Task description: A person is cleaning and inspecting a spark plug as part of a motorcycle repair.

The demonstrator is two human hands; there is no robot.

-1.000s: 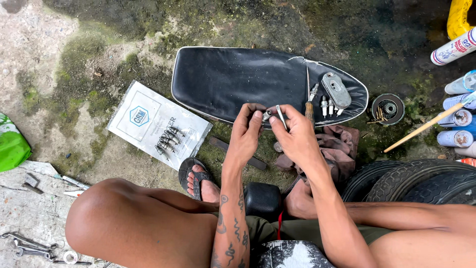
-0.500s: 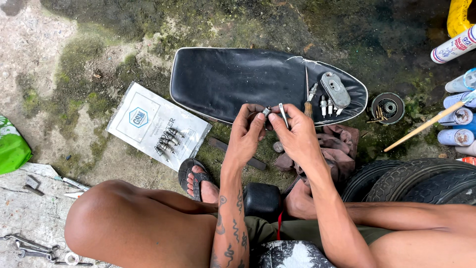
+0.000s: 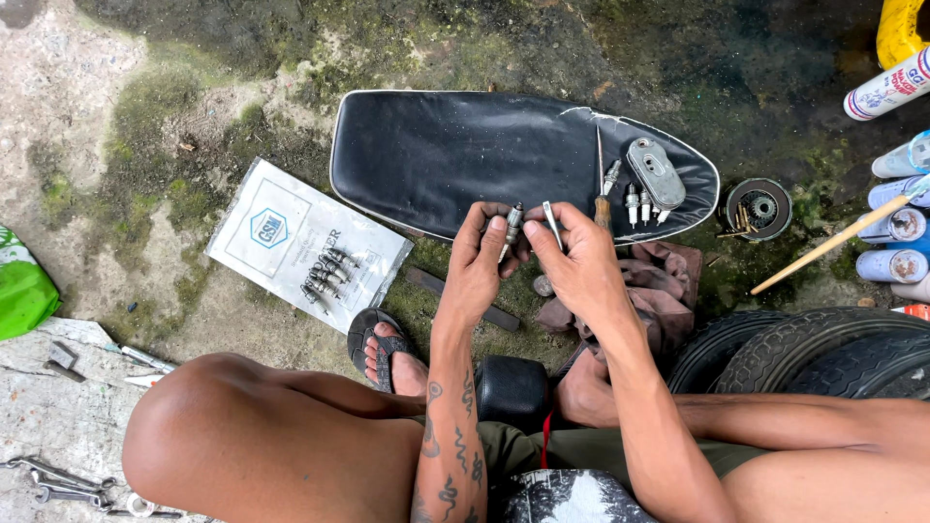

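The person's left hand (image 3: 477,260) pinches a small metal spark plug with a pale ceramic body (image 3: 512,224) upright between fingertips, raised over the near edge of the long black vinyl motorcycle seat (image 3: 455,155), seemingly so its tip faces the right hand (image 3: 581,261). That hand grips a thin silvery metal strip (image 3: 550,221) just beside the plug. More spark plugs (image 3: 639,203) and a grey oval metal cover (image 3: 656,172) rest on the seat, apparently serving as a workbench. The plug looks grimy and dull.
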